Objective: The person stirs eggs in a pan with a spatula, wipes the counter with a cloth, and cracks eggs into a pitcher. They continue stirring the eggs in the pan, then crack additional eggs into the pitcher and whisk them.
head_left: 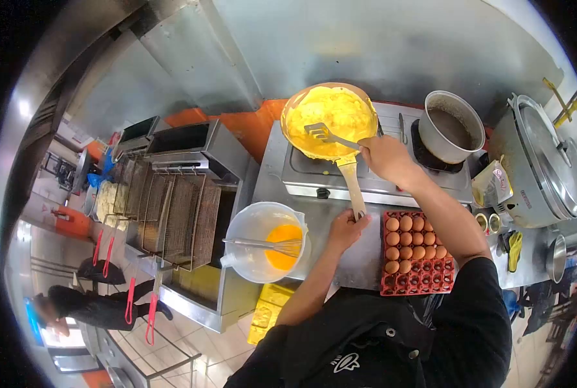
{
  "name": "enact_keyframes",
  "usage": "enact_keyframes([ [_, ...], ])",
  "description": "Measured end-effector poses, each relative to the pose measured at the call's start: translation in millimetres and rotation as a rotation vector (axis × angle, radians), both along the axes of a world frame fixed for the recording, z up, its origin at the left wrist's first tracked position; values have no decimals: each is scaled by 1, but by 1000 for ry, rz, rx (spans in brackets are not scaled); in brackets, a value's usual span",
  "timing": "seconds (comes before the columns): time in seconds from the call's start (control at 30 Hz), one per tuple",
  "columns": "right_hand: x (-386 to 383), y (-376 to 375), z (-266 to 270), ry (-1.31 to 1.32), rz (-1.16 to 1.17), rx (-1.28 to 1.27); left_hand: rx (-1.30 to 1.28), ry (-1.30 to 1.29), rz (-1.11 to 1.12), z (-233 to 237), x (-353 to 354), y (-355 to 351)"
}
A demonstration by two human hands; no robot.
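Presently, the right grip (384, 159) is grasping a spatula (333, 136) over the yellow mixture (322, 111) in the pan (358, 90), on the left side of the stove (304, 188), while the left grip (348, 231) is clasping the pan's handle (351, 185) in front of the stove. A pot (440, 140) is resting on the stove's right side; the bowl (246, 223) and egg tray (417, 284) are lying before the stove.
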State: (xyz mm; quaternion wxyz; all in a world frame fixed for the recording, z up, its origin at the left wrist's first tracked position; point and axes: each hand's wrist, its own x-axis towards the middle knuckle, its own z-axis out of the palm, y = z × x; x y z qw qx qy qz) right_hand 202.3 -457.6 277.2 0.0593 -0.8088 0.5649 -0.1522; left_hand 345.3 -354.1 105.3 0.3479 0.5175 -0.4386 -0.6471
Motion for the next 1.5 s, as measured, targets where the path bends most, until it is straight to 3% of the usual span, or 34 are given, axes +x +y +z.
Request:
enact_keyframes([
  [0.07,-9,-13,-15,-97,47,30,-13,-176,-27,13,1,1],
  [0.13,-18,-25,-20,-197,97,62,-44,-182,1,12,-3,3],
  [0.2,-25,-36,-15,-364,124,313,-84,-188,29,12,-4,3],
  [0.23,-29,-42,-16,-368,125,315,-64,-169,28,14,-4,4],
  [0.3,-35,-52,-17,-594,5,719,-47,-152,24,14,-4,4],
  [0.33,-36,-51,-11,-597,5,720,-35,-95,25,14,-3,4],
  [0.4,-36,-44,8,-740,-213,897,-23,-39,24,15,-3,5],
  [0.63,-62,-57,-9,-810,-187,968,31,70,68,18,-1,8],
  [0.9,-67,-63,9,-587,128,625,26,-10,54,21,-3,6],
  [1.03,-69,-68,13,-528,167,626,10,-38,7,13,1,4],
  [1.13,-72,-70,13,-577,102,772,-7,3,4,8,1,5],
  [1.2,-71,-65,10,-645,-125,949,-14,65,19,6,1,5],
  [1.3,-65,-67,-14,-865,-96,1070,16,57,13,6,0,4],
  [1.43,-59,-64,-18,-982,-248,1195,-6,55,13,17,2,6],
  [1.5,-66,-61,-20,-1031,-209,1280,2,47,26,16,2,7],
])
